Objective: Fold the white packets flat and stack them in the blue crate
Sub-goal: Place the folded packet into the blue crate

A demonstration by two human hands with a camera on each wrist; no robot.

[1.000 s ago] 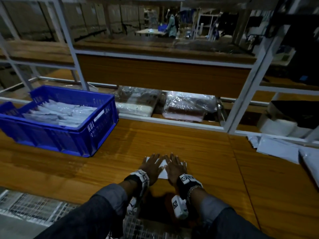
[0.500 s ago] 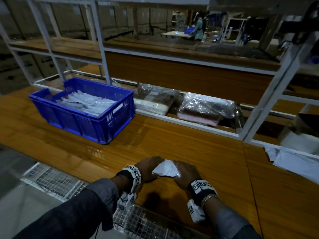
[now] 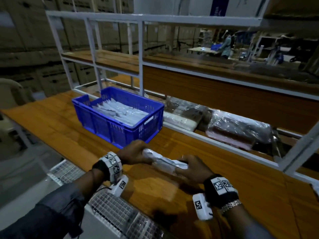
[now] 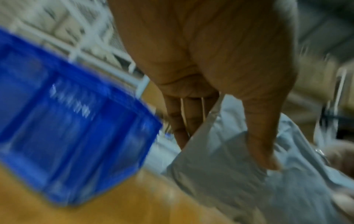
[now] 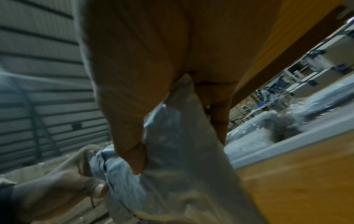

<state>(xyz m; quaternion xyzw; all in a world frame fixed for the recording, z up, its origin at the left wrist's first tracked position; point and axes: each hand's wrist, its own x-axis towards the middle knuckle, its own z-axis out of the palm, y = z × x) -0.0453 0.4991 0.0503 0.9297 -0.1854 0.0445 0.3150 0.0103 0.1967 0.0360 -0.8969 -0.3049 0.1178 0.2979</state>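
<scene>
Head view: one folded white packet (image 3: 164, 161) held above the wooden table (image 3: 224, 169), gripped at each end by the left hand (image 3: 133, 153) and right hand (image 3: 193, 169), fingers curled round it. One blue crate (image 3: 119, 125) stands near, behind-left of the hands, holding a stack of white packets (image 3: 119, 112); their count cannot be told. Two plastic-wrapped bundles (image 3: 236, 133) lie under the white shelf frame (image 3: 141, 56).

Left wrist view (blurred): thumb and fingers (image 4: 262, 136) pinch the packet; the crate is just beside the hand.

Right wrist view: thumb (image 5: 132, 144) presses the packet against the fingers behind it.
</scene>
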